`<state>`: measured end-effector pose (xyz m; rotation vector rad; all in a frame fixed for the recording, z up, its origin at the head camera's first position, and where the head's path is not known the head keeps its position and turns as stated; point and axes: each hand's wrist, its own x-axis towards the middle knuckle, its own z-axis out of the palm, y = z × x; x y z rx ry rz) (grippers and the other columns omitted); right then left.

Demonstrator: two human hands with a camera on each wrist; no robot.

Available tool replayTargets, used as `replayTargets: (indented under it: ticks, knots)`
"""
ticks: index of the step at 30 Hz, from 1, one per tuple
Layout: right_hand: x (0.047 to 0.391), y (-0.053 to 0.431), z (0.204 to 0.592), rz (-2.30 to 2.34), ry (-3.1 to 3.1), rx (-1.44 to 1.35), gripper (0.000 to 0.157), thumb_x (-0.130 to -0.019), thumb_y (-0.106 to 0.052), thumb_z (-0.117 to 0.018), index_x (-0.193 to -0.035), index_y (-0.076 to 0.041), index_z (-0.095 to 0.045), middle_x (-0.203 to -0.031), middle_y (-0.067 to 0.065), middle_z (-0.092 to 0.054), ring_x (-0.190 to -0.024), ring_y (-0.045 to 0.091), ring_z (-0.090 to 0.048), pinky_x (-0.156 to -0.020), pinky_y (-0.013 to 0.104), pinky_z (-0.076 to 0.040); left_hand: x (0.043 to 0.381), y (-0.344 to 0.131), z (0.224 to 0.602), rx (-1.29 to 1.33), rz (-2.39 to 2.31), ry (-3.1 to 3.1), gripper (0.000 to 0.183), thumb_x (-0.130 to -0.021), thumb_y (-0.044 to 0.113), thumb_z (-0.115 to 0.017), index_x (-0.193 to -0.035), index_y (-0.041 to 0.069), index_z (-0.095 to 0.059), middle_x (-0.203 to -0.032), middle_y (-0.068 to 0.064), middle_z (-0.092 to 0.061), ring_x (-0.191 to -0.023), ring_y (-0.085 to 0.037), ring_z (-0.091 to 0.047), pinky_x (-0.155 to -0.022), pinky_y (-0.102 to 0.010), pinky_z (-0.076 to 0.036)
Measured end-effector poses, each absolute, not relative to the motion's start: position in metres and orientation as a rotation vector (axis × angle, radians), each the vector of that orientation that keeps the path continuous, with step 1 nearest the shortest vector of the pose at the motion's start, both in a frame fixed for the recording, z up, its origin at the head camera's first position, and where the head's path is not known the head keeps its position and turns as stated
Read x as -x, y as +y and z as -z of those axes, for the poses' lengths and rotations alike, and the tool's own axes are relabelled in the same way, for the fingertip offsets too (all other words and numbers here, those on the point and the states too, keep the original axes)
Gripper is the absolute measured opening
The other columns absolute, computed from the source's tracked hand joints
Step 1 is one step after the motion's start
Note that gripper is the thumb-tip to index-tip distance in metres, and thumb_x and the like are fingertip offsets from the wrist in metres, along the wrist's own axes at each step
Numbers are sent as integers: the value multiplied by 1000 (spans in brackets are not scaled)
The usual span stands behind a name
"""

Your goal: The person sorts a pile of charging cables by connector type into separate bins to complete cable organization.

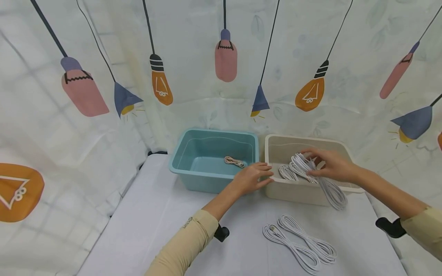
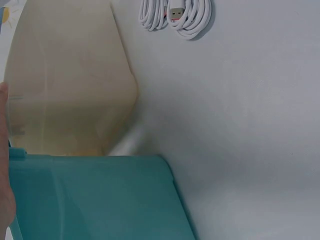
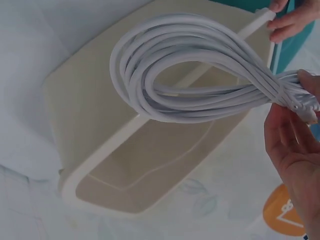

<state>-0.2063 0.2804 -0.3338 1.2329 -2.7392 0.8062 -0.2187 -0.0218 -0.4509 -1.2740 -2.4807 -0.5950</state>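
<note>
My right hand holds a coiled white cable over the front rim of the beige bin. In the right wrist view, thumb and fingers pinch the bundle near its tied end, with its large loop hanging free. More coiled white cable lies inside the beige bin, partly behind the held one. My left hand reaches past the teal bin, its fairly straight fingers touching the beige bin's near left corner. Only a sliver of that hand shows in the left wrist view.
A small coil of tan cable lies in the teal bin, which stands left of the beige one. Two coiled white cables lie on the white-covered table in front. A curtain printed with lamps hangs close behind the bins.
</note>
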Motion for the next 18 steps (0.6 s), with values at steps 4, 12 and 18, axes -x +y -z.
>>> replayTargets:
  ticks: [4,12,18]
  knots:
    - [210,276,326,-787,-2783,-1211,66,-85,1,-86,-142,-6,-53,-120,25,-74,-88,28,-76,-70,36,-65,219,-22,452,1274,598,-2474,29,-101,27,-75,-124,9,-79,-135,-10,-72,-133,-27,-65,-114,-35,-51]
    - [227,271,322,-770,-2813,-1170,65,-87,0,-85,-142,-8,-52,-124,28,-70,-90,31,-76,-71,43,-65,219,-23,451,1276,607,-2474,29,-101,26,-75,-124,8,-79,-135,-10,-72,-133,-27,-65,-113,-35,-51]
    - [241,269,317,-736,-2836,-1122,64,-87,2,-84,-140,-12,-52,-114,27,-73,-89,35,-76,-66,42,-65,219,-23,450,1281,590,-2462,29,-101,27,-75,-123,9,-80,-135,-10,-73,-132,-26,-66,-113,-34,-52]
